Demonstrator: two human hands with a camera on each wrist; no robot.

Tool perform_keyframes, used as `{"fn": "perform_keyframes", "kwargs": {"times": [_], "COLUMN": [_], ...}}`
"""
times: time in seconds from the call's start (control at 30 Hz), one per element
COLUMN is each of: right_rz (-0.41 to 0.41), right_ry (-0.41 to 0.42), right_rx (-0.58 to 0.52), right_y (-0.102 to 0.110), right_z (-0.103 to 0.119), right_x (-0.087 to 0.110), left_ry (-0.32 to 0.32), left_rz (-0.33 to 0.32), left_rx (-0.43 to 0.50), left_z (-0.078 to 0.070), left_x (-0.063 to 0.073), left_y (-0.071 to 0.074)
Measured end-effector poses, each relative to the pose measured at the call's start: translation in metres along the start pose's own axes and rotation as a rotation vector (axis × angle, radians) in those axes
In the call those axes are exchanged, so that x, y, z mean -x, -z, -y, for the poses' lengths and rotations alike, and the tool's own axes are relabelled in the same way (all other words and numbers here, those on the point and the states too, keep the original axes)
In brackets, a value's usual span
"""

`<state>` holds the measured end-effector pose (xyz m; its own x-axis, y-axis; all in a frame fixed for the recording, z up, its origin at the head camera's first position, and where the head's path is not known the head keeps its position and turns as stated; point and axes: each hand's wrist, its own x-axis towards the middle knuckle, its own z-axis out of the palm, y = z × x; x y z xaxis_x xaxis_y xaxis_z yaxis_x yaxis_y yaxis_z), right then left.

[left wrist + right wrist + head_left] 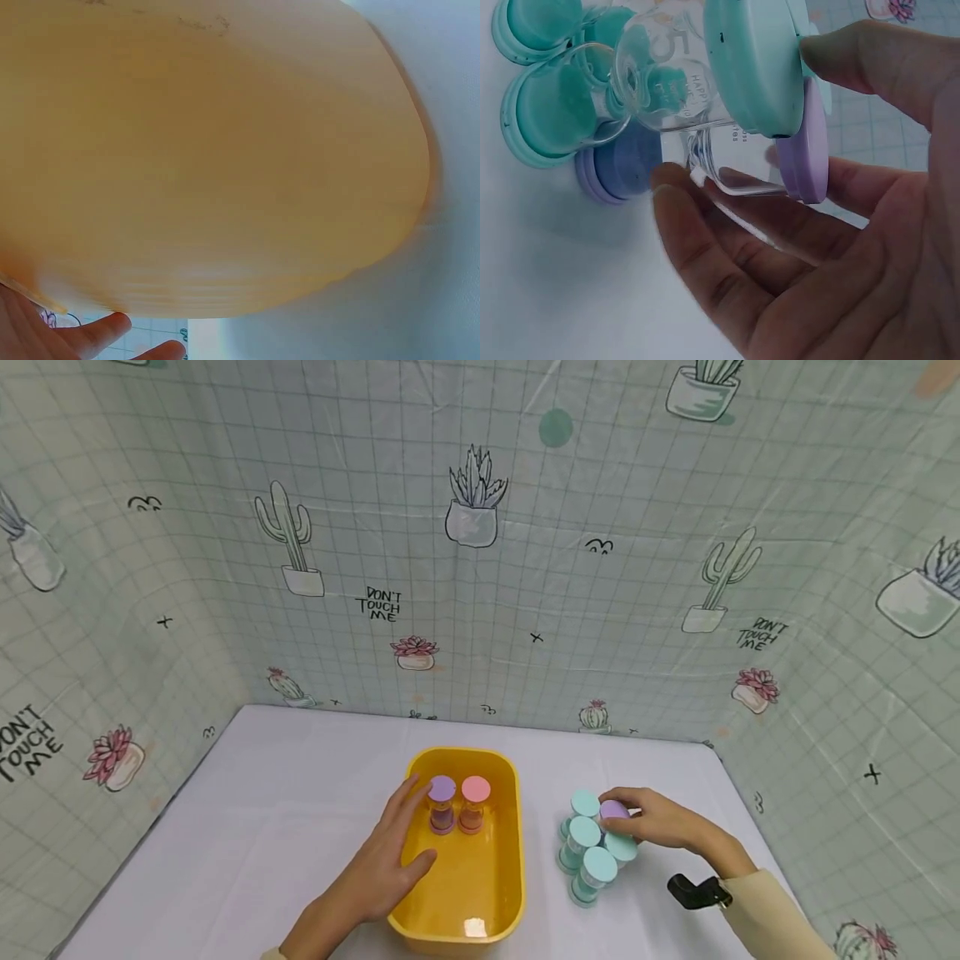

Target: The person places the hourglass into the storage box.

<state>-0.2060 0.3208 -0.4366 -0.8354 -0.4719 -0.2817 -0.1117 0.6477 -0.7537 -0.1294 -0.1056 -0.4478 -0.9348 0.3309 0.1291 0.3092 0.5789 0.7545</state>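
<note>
Fingers [712, 259] of the right hand [663, 821] curl round a purple sand timer [614, 811]. The thumb of that hand sits against the lid of a green timer [754, 67] right next to it. That green one has a big 5 on its clear side. To the left of the right hand, three more green timers [583, 832] stand close together in a bunch. Behind the same hand comes a cream sleeve [780, 918], with a small black thing [693, 892] beside its cuff.

Far to the left of the right hand is the left hand [378, 868]. Its fingers are long and spread apart, and it grips nothing. It is over the left side of a yellow tub [461, 897], with its thumb above the inside. I cannot tell if it touches the rim. Just right of the left fingertips, a second purple timer [442, 789] and a pink timer [476, 790] stand up side by side in the tub.

Under both hands is a white table [247, 827]. Past the hands, a cloth wall [487, 593] goes up, with squares, plants in pots and words on it.
</note>
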Motion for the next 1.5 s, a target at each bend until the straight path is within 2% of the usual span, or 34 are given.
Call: {"fn": "perform_keyframes", "kwargs": {"times": [0.17, 0.4, 0.53, 0.73, 0.87, 1.23, 1.5], "right_rz": [0.009, -0.034, -0.075, -0.16, -0.185, -0.204, -0.241], "right_ry": [-0.018, -0.024, -0.001, 0.023, 0.034, 0.005, 0.018], "right_rx": [-0.002, 0.032, 0.053, 0.196, 0.256, 0.189, 0.166], "right_y": [-0.002, 0.006, 0.012, 0.009, 0.005, 0.006, 0.008], "right_z": [0.003, 0.001, -0.001, -0.003, -0.004, -0.003, -0.001], "right_x": [-0.005, -0.007, -0.006, -0.008, -0.01, -0.013, -0.011], "left_ry": [0.03, 0.04, 0.041, 0.027, 0.036, 0.04, 0.035], "left_rz": [0.013, 0.024, 0.026, 0.02, 0.019, 0.022, 0.022], "left_rx": [0.005, 0.026, 0.041, 0.04, 0.04, 0.04, 0.056], "left_z": [0.001, 0.001, 0.001, 0.002, 0.003, 0.002, 0.002], "left_x": [0.0, -0.002, -0.003, -0.003, -0.001, -0.002, -0.003], "left_y": [0.003, 0.001, 0.0, -0.001, 0.0, 0.0, -0.001]}}
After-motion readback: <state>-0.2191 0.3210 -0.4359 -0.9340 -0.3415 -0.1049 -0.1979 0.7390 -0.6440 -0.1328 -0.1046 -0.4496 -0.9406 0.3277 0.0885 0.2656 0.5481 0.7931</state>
